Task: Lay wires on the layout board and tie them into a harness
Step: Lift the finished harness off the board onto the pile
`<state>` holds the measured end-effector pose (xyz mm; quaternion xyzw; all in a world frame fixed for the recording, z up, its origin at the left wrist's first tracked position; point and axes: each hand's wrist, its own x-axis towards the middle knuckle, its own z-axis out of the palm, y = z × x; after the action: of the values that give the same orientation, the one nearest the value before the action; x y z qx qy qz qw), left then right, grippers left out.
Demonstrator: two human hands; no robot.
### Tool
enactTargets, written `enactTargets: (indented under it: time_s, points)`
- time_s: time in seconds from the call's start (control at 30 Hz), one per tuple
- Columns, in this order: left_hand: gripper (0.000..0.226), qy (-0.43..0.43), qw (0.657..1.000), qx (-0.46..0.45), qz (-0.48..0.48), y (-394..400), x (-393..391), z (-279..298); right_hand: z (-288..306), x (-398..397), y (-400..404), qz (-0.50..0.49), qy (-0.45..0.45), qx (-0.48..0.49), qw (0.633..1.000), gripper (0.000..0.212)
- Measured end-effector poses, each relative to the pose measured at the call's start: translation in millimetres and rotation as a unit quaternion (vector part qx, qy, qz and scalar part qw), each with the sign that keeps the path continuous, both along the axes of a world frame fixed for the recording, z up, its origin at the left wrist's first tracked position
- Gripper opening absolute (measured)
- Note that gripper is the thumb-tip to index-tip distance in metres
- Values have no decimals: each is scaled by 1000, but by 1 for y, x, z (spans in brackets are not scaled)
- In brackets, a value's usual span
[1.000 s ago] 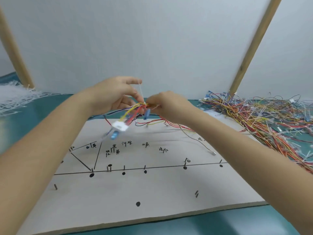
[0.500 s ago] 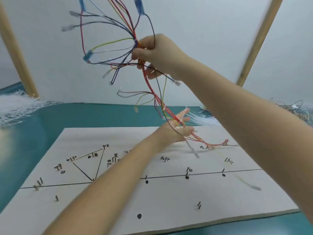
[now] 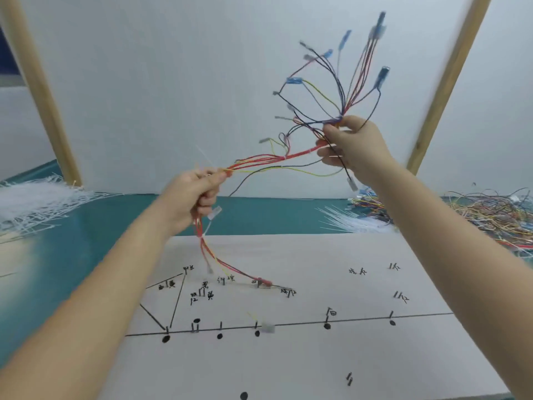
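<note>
Head view: harness held aloft between both hands

Up over the layout board point(image 3: 317, 356) hangs the harness point(image 3: 268, 160), its trunk running low-left to high-right. Left hand point(image 3: 193, 197) clenches round the lower trunk, tail wires drooping to touch the board. Right hand point(image 3: 352, 145), raised higher and farther out, pinches the branching point, connector ends fanning upward. Loose wire pile point(image 3: 490, 217) lies nearer the right arm, likely its next stop.
</note>
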<state>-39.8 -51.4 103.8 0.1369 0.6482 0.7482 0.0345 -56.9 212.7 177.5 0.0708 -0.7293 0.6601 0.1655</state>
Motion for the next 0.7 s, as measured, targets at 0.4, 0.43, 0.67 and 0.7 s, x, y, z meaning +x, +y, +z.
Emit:
enactTargets:
  time_s: [0.4, 0.43, 0.67, 0.7]
  points:
    - [26, -169, 905, -315, -229, -36, 29, -46, -132, -2, 30, 32, -140, -252, 957, 13]
    - [26, -165, 913, -303, -220, -34, 31, -50, -139, -2, 35, 30, -145, -249, 957, 13]
    - [37, -16, 994, 8, -111, -28, 47, -4, -147, -2, 29, 82, -142, -253, 953, 16]
    - [41, -15, 992, -25, -124, -28, 51, -1, -148, -2, 28, 85, -143, -245, 955, 16]
